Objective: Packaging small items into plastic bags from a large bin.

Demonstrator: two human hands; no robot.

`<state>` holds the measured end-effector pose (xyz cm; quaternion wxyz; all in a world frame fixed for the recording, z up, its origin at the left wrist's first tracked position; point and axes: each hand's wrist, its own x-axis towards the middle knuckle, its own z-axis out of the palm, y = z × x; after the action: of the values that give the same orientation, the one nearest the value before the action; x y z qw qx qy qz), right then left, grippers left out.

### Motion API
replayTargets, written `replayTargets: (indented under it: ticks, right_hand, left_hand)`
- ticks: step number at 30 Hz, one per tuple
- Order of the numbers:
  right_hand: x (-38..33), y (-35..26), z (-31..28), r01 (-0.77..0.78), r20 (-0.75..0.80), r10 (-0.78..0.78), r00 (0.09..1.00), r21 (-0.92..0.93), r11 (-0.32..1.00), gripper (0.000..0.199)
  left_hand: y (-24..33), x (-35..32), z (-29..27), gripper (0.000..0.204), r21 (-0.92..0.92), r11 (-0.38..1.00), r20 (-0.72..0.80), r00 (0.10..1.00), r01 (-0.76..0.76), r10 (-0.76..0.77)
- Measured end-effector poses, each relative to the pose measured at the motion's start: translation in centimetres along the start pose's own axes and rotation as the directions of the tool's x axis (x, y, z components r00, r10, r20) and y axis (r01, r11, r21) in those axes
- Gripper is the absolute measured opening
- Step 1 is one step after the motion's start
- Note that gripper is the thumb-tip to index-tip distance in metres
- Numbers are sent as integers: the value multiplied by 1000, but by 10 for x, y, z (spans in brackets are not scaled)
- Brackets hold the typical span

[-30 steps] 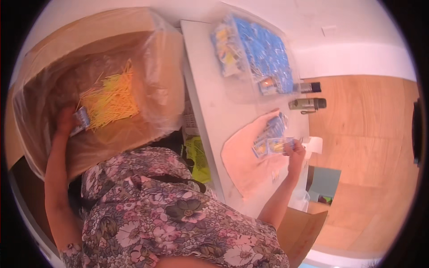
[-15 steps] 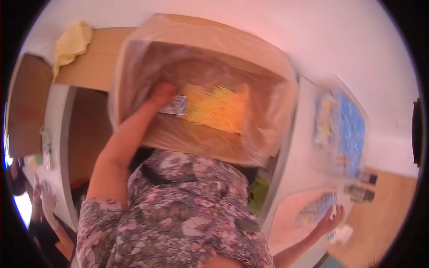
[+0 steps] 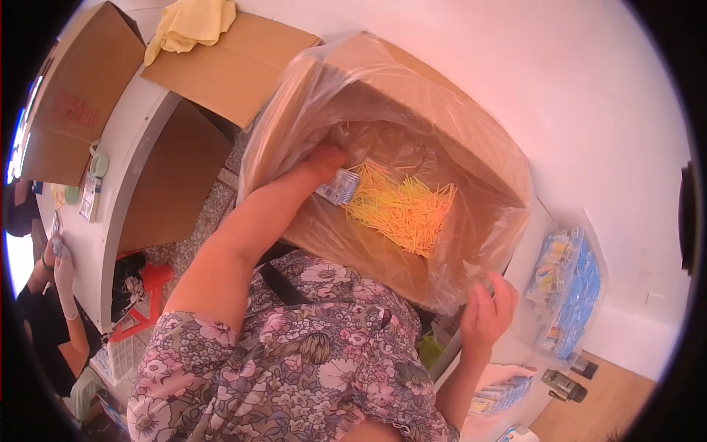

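A large cardboard box (image 3: 449, 88) lined with clear plastic film (image 3: 479, 228) stands before me. A loose heap of thin yellow and orange sticks (image 3: 405, 210) lies on its bottom. My left hand (image 3: 324, 162) is down inside the box at its left side, seen from the back with the fingers curled under; what they hold is hidden. Right beside it, against the left end of the sticks, is a small flat pack with blue-striped edges (image 3: 339, 187). My right hand (image 3: 487, 313) is raised by the box's near right corner, next to the film, fingers apart and nothing visible in it.
At right, a clear bag of blue and yellow packs (image 3: 567, 287) sits on the white table, with more packs (image 3: 504, 394) and a dark bottle-like item (image 3: 564, 385) nearer. At left are a cardboard flap with a yellow cloth (image 3: 193, 26), a red frame (image 3: 151, 295) and a co-worker's gloved hand (image 3: 65, 269).
My right hand has come from the lower right up to the box's near right corner. The view has turned and shifted; my left hand stays in the box beside the small pack.
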<state>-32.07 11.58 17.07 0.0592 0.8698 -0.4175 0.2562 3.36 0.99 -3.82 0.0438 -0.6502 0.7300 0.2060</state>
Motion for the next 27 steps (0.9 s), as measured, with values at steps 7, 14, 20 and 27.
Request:
replayTargets:
  ticks: [7,14,20,27]
  right_hand:
    - [7,-4,20,-16,49,12,999,91,996,16]
    - [13,-14,30,-47,102,33,994,145,988,15]
    - [13,-11,32,-64,110,46,993,166,984,15]
    - [50,-30,93,-246,228,173,958,346,906,18]
  left_hand:
    - [3,8,-2,41,49,997,39,998,-55,53]
    - [-3,6,16,25,31,998,-104,993,-59,62]
    - [4,-1,-9,23,-93,995,28,998,-46,49]
    - [14,-4,-23,16,-709,683,70,946,-177,318]
